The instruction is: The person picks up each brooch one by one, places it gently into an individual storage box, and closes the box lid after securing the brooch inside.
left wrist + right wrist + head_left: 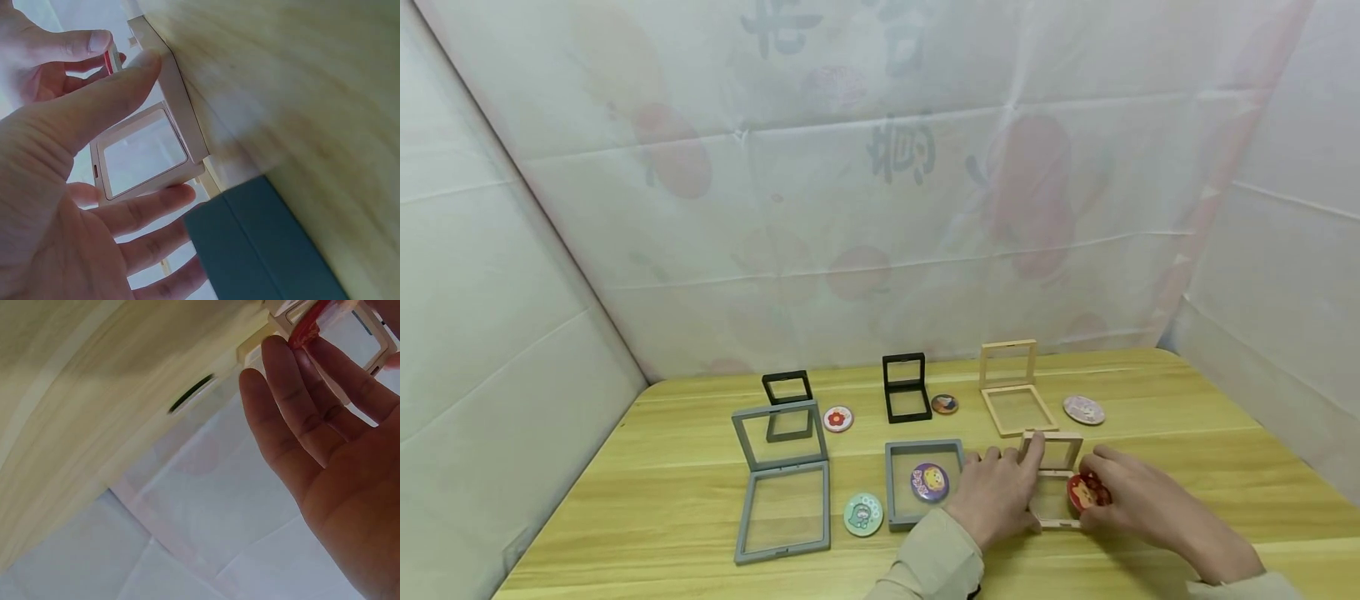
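At far left, here's a big unfolded grey frame (782, 551), bare film inside, and beside it a green badge (863, 514); behind, the far curtain (820, 208) carries faint characters I can't read. Next, a second grey frame (890, 487) with a purple badge (931, 482) within its border, lettering too small to make out. Now my left hand (1000, 493), fingers extended, touching the small beige frame (1060, 436), lid upright on the far side, and over its right side the round red badge (1084, 493), face tilted upward, pinched by my right hand (1138, 496)! Farther back, a lilac badge (1084, 409) lies flat.
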{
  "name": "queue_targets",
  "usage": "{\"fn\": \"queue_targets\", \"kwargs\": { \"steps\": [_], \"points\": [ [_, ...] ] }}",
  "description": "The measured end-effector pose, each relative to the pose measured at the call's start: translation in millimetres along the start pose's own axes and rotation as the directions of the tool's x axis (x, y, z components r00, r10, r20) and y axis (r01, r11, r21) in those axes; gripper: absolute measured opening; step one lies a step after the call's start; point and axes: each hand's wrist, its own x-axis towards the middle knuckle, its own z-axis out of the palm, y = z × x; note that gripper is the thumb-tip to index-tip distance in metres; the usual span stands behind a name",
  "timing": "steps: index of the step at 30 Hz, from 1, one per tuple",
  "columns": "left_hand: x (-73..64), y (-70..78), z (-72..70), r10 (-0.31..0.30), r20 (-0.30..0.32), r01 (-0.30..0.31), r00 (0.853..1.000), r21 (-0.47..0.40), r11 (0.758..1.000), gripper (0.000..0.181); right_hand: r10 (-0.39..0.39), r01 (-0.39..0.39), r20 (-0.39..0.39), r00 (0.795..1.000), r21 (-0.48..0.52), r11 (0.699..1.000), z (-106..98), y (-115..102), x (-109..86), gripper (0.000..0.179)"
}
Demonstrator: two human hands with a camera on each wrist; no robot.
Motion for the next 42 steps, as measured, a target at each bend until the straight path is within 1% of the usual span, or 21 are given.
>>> {"fn": "queue_targets", "kwargs": {
  "steps": [8, 14, 18, 22, 28, 35, 42],
  "points": [
    [0.5, -1.5, 0.0, 0.001, 0.001, -0.001, 1.000, 0.015, 1.000, 0.111, -0.036, 0.036, -0.033, 0.999, 0.016, 0.999, -0.3, -3.4, 4.3, 0.044],
    [0.4, -1.4, 0.2, 0.004, 0.006, -0.004, 1.000, 0.012, 1.000, 0.111, -0.005, 0.005, 0.002, 1.000, 0.016, 1.000, 2.6, -8.0, 8.6, 0.048],
    [0.9, -1.3, 0.0, 0.002, 0.024, -0.001, 1.000, -0.011, 1.000, 0.111, -0.018, 0.018, 0.011, 1.000, 0.007, 1.000, 4.0, -9.9, 11.0, 0.050],
    [1.4, -1.9, -0.1, -0.001, 0.038, 0.002, 0.999, -0.047, 0.999, 0.112, -0.031, 0.031, 0.026, 0.999, 0.003, 1.000, 4.3, -10.6, 12.9, 0.047],
    [1.7, -4.2, 0.0, 0.003, 0.037, -0.001, 0.999, -0.068, 0.998, 0.111, -0.029, 0.029, 0.056, 0.998, 0.007, 1.000, 5.2, -14.1, 15.4, 0.041],
    [1.1, -3.6, 0.1, 0.003, 0.044, -0.001, 0.999, -0.046, 0.999, 0.111, -0.061, 0.061, 0.028, 0.998, -0.006, 0.998, 9.1, -17.6, 17.3, 0.036],
    [1.5, -3.6, -0.3, 0.006, 0.032, -0.006, 0.999, -0.022, 1.000, 0.110, -0.046, 0.045, -0.002, 0.999, -0.020, 0.999, 14.4, -20.1, 18.6, 0.033]
  ]
}}
